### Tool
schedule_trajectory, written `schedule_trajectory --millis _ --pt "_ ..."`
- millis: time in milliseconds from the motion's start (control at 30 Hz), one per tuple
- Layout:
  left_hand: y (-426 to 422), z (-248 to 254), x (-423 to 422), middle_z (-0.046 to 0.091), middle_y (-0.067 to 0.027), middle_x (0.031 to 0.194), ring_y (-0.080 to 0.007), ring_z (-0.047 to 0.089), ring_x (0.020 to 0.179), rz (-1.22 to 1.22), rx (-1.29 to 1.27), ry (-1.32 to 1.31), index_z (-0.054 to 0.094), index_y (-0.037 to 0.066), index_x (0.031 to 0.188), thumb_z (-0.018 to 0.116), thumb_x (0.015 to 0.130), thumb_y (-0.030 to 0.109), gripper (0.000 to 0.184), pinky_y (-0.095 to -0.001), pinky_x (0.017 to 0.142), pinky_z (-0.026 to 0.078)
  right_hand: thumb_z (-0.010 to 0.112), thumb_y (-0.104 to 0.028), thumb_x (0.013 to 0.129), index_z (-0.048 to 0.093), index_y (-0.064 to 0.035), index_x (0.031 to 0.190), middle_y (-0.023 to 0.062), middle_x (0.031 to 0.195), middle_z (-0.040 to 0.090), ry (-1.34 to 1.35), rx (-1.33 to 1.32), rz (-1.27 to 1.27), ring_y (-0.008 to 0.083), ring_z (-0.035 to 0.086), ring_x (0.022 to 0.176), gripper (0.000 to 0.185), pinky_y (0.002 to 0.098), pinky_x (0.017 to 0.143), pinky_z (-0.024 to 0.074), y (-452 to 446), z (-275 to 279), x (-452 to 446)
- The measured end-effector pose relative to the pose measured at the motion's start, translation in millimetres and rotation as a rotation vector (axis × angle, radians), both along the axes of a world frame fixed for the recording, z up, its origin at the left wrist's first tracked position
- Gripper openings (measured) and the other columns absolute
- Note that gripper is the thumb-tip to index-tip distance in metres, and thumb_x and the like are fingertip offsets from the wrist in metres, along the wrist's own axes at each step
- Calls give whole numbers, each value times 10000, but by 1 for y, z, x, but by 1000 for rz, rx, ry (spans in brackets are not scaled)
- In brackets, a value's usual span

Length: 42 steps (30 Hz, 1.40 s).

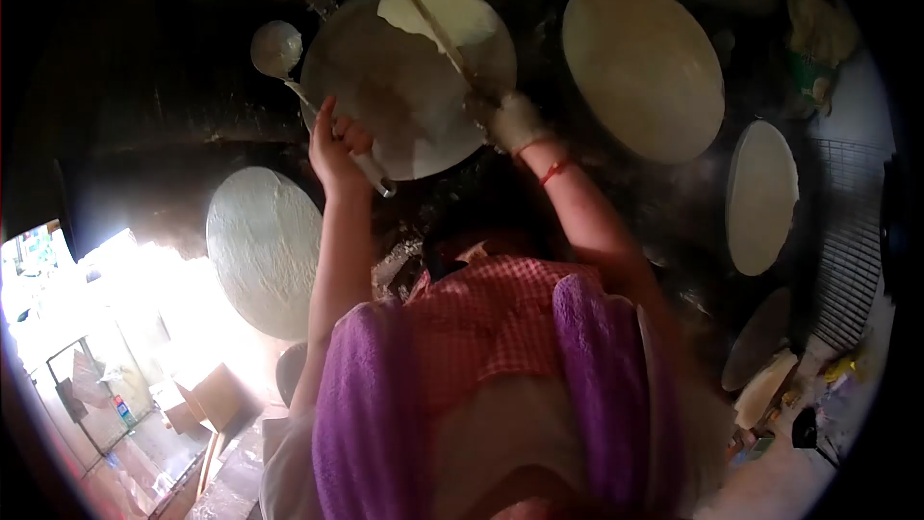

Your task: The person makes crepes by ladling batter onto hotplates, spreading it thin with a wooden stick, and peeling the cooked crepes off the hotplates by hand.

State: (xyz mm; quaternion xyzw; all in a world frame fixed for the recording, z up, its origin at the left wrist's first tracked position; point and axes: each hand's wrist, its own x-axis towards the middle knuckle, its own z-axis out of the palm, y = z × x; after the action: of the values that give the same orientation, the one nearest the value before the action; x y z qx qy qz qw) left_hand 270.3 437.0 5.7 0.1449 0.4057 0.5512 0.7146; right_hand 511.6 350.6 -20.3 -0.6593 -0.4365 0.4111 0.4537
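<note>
In the head view my left hand (339, 146) is closed round the handle of a ladle (277, 48), index finger stretched along it. Pale batter coats the ladle's bowl, which hangs just beyond the left edge of a round griddle (361, 58). My right hand (515, 122), in a whitish glove with a red cord at the wrist, grips a thin wooden spreader (431, 24). The spreader reaches across the griddle's far side and lies over a patch of pale batter (472, 14). Much of the griddle's surface is bare and darker, with a brownish area in the middle.
A second round griddle (643, 67) covered in pale batter stands to the right, another (762, 197) beyond it. At lower left is a griddle (265, 250) with a whitish sheet. A wire rack (847, 241) stands at far right, and a cardboard box (214, 397) at lower left.
</note>
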Motion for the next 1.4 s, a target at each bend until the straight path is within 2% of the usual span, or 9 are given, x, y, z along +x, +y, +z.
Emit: schedule_trajectory --millis 167,233,300,367,933,1167,1267,1300,1400 --pt "-91 46 -93 326 40 593 -52 275 450 -113 187 190 498 45 1263 446 1002 282 357 -217 402 232 639 -250 883 627 -129 1204 -19 677 577 897 -92 -257 62 491 495 344 239 447 430 -45 -31 24" --pt "-104 47 -96 322 44 584 -42 268 442 -60 90 278 481 46 1285 446 1003 292 375 -206 394 228 628 -274 891 652 -124 1150 -4 696 598 165 -57 -190 76 501 497 300 250 456 440 -38 -19 -23" --pt "-109 38 -102 318 47 575 -32 262 435 4 -4 354 463 47 1307 446 1005 301 394 -194 387 224 632 -288 886 650 -125 1155 6 713 616 888 -278 -239 93 509 503 315 266 504 461 1 6 -47" --pt "-107 28 -117 322 50 587 -27 264 444 -80 -64 404 458 45 1317 444 1008 292 396 -190 393 215 647 -280 874 643 -132 1173 10 724 623 -57 -321 10 112 521 508 333 284 539 465 20 45 -47" --pt "-154 40 -128 313 66 568 -21 255 433 305 226 678 439 25 1334 413 1018 263 396 -201 370 199 672 -197 851 614 -93 1161 11 661 579 577 -269 -287 61 433 413 332 193 365 324 1 3 16" --pt "-155 57 -75 321 46 601 -38 263 439 357 215 499 448 37 1317 408 1021 249 366 -204 382 225 670 -186 862 642 -122 1100 -5 649 588 341 -360 100 61 423 393 248 203 350 331 -5 46 18" --pt "-163 58 -61 319 48 611 -33 264 449 376 236 530 443 42 1320 412 1021 258 370 -199 386 226 656 -209 869 649 -98 1066 25 684 634 729 -325 41 63 471 411 226 201 348 329 25 -69 102" --pt "-166 58 -57 316 50 612 -32 262 452 359 247 528 444 44 1320 414 1021 261 371 -197 388 225 662 -239 866 651 -84 924 22 651 627 481 -282 25 81 494 417 165 215 348 334 18 18 66" --pt "-183 70 -38 317 40 591 -43 256 448 386 190 521 495 46 1263 399 1022 218 311 -199 380 241 664 -260 866 653 -80 1016 -10 636 591 317 -433 221 64 459 420 235 219 356 329 41 13 15"
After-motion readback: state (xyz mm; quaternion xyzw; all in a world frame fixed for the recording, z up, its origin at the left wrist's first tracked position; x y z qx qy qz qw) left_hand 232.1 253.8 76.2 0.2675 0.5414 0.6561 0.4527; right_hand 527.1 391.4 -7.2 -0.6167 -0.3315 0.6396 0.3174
